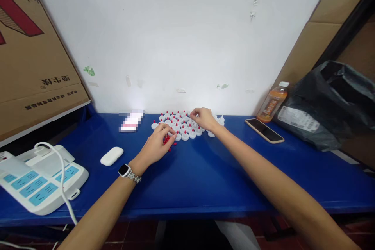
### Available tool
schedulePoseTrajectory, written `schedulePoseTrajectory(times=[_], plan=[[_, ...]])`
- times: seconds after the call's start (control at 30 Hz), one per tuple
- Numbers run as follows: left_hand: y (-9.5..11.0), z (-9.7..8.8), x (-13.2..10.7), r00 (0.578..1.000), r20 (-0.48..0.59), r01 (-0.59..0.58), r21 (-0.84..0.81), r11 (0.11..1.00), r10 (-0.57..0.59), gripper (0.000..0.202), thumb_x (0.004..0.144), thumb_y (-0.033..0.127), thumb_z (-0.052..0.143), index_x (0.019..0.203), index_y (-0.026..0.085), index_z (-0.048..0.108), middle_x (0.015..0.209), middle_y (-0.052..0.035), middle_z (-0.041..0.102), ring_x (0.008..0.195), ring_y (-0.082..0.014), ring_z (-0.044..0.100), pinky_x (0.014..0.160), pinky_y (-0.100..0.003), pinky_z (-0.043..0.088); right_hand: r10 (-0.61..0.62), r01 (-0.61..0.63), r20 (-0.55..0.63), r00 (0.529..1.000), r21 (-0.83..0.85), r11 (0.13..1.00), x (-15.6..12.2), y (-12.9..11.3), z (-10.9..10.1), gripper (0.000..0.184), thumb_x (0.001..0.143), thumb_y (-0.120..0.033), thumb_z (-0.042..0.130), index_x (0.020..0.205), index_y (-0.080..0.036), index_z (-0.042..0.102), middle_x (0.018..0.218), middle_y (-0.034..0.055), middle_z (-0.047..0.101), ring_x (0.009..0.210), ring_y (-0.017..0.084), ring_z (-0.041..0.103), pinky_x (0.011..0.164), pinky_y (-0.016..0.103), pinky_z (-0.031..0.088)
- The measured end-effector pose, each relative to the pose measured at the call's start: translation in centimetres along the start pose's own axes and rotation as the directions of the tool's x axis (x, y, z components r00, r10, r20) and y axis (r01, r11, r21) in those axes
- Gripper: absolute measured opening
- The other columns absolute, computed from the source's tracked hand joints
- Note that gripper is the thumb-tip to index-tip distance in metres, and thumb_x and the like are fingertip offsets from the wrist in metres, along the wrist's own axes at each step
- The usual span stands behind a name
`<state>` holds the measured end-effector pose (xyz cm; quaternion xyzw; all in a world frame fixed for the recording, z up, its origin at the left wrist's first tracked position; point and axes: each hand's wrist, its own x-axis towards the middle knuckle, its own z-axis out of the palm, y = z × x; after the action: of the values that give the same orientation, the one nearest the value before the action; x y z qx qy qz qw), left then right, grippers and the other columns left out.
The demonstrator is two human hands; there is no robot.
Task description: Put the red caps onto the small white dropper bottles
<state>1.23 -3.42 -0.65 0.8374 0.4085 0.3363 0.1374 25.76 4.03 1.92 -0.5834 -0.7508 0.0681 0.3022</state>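
Several round white nozzle caps (184,136) stand in a cluster near the wall, many with a small red tip on top. A loose pile of small red tips (166,140) lies at the cluster's front left, partly covered by my left hand (157,140). The thumb and fingers of that hand are bent and close together over the pile; what they hold is hidden. My right hand (203,118) reaches over the back right of the cluster. Its thumb and forefinger pinch together above a white cap, on something too small to make out.
A power strip (43,187) with a white cable and a white earbud case (111,156) lie left on the blue table (205,187). On the right are a phone (264,130), an orange drink bottle (272,102) and a dark plastic bag (328,105). A cardboard box (38,58) stands left.
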Motion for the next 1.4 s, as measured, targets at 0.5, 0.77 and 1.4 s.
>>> schedulePoseTrajectory(times=[0.5, 0.77, 1.4], plan=[[0.0, -0.4, 0.0, 0.999, -0.038, 0.025, 0.054, 0.998, -0.023, 0.03, 0.099, 0.044, 0.047, 0.116, 0.023, 0.061, 0.119, -0.0077, 0.058, 0.11, -0.0225, 0.06, 0.086, -0.036, 0.054, 0.012, 0.001, -0.145, 0.989, 0.09, 0.996, -0.8, -1.5, 1.1, 0.012, 0.087, -0.026, 0.061, 0.082, -0.02, 0.071, 0.087, 0.0028, 0.075, 0.091, 0.021, 0.064, 0.098, 0.041, 0.033], [0.7, -0.4, -0.3, 0.996, -0.032, -0.085, 0.102, 0.991, 0.089, 0.043, 0.101, 0.04, 0.046, 0.14, 0.024, 0.045, 0.137, -0.0107, 0.055, 0.126, -0.0268, 0.051, 0.106, -0.045, 0.045, -0.146, 0.194, -0.132, 0.98, 0.527, 0.828, -7.0, -6.5, 2.1, 0.014, 0.088, -0.034, 0.064, 0.084, -0.023, 0.072, 0.082, 0.0001, 0.072, 0.081, 0.018, 0.061, 0.079, 0.032, 0.045], [-1.8, -0.9, -0.3, 0.994, 0.102, 0.04, -0.076, 0.996, -0.033, 0.034, 0.099, 0.044, 0.047, 0.119, 0.019, 0.059, 0.09, -0.0043, 0.069, 0.076, -0.0192, 0.065, 0.076, -0.033, 0.052, -0.374, 0.365, 0.085, 0.923, 0.108, 0.925, -9.0, -5.9, 3.9, 0.007, 0.091, -0.018, 0.061, 0.086, -0.021, 0.065, 0.089, 0.0045, 0.07, 0.094, 0.022, 0.058, 0.085, 0.039, 0.041]])
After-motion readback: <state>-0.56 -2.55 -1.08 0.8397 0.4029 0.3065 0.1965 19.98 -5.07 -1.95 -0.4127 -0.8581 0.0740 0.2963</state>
